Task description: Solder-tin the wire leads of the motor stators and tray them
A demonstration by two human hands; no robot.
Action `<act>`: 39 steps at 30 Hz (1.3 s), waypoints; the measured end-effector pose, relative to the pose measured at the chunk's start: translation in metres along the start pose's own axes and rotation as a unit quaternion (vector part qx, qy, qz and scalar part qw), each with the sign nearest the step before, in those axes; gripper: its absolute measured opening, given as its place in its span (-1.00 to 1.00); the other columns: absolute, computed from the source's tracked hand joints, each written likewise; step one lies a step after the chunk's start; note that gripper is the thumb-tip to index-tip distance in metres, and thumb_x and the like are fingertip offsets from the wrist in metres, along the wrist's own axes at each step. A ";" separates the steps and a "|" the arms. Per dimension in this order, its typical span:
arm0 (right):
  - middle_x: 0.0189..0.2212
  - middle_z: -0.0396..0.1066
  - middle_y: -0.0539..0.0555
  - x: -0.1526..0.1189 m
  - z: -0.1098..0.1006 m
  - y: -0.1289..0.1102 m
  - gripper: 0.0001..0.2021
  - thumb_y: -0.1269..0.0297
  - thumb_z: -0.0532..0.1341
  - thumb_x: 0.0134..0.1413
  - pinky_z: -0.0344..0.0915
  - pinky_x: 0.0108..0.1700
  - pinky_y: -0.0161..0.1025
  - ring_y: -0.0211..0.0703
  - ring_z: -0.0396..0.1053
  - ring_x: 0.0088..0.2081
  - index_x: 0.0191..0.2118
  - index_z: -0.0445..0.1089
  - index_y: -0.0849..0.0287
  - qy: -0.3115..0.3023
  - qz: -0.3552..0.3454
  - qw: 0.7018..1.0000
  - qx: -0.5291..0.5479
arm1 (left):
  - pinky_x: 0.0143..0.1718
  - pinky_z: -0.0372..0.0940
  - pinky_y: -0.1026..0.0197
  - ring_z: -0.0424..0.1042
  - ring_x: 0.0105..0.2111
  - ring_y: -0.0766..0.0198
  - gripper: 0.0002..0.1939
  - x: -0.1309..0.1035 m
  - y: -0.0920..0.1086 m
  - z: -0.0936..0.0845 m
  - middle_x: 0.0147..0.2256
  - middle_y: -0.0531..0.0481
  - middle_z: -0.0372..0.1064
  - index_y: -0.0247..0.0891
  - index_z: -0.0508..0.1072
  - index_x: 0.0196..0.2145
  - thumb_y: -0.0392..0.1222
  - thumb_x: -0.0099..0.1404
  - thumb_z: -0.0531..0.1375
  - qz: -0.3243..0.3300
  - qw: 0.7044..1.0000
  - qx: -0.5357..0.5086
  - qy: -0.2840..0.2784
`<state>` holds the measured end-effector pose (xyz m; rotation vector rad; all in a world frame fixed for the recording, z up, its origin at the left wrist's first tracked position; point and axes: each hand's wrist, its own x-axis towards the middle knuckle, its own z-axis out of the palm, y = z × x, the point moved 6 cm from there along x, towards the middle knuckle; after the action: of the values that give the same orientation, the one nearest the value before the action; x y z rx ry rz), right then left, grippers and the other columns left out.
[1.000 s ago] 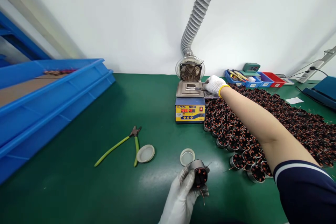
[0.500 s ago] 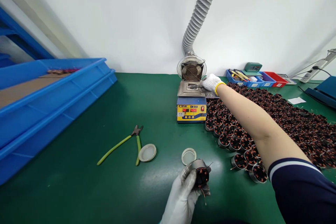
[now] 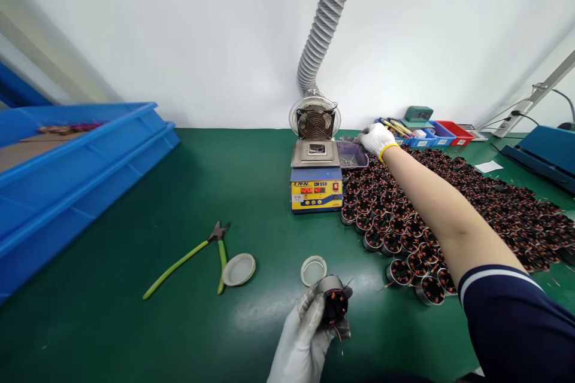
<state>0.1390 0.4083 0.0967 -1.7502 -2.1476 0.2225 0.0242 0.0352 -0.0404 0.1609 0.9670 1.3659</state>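
Low in the view, my gloved left hand [image 3: 303, 332] is wrapped round a metal ring part with copper wires [image 3: 335, 302]. Stretched far forward, my gloved right hand [image 3: 376, 139] is over the right rim of a purple-grey tray [image 3: 359, 157]; its fingertips are closed on something I cannot make out. Left of that tray stands the yellow and blue solder pot [image 3: 317, 194] with a lit red display. Behind my left hand lies a small round dish [image 3: 313, 270]. A second dish [image 3: 239, 269] sits further left, beside green-handled cutters [image 3: 220, 251].
Many similar wound parts [image 3: 431, 290] cover the right side of the green table. Blue stacked bins [image 3: 90, 173] stand at the left. A grey duct [image 3: 327, 18] rises behind the pot. Small bins [image 3: 456, 133] hold tools at the back right.
My right hand has moved from the top of the solder pot rightward to the purple-grey tray. My left hand still holds its part. The view has shifted slightly right.
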 end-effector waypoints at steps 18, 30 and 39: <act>-0.07 0.54 0.00 -0.044 0.023 -0.051 -0.65 0.05 0.06 0.24 0.41 -0.01 -0.06 0.01 0.48 -0.03 0.02 0.46 -0.08 0.033 -0.075 0.997 -0.001 | -0.39 0.30 0.23 0.39 -0.27 0.16 -0.52 0.001 0.000 -0.001 -0.24 -0.17 0.48 -0.29 0.59 -0.21 0.16 0.06 0.40 -0.014 1.000 0.000 -0.010; -0.02 0.52 0.06 -0.048 0.046 -0.042 -0.63 0.12 0.07 0.23 0.36 0.05 -0.13 -0.01 0.45 0.02 0.05 0.47 0.02 0.026 -0.033 0.998 0.046 | -0.39 0.29 0.25 0.36 -0.26 0.18 -0.52 0.001 -0.001 -0.002 -0.23 -0.15 0.44 -0.28 0.58 -0.23 0.15 0.05 0.42 -0.017 0.999 -0.005 -0.029; -0.36 0.57 0.16 -0.039 0.017 -0.024 -0.72 0.11 0.21 0.06 0.37 -0.08 -0.15 0.02 0.52 -0.19 -0.26 0.58 0.17 -0.023 0.033 0.997 0.062 | -0.42 0.27 0.27 0.30 -0.35 0.25 -0.54 0.000 0.004 0.007 -0.34 -0.08 0.34 -0.28 0.56 -0.29 0.18 0.06 0.40 -0.014 0.999 0.004 -0.048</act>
<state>0.1172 0.3672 0.0823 -1.7625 -2.0620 0.4092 0.0253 0.0391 -0.0335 0.2160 0.8921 1.3159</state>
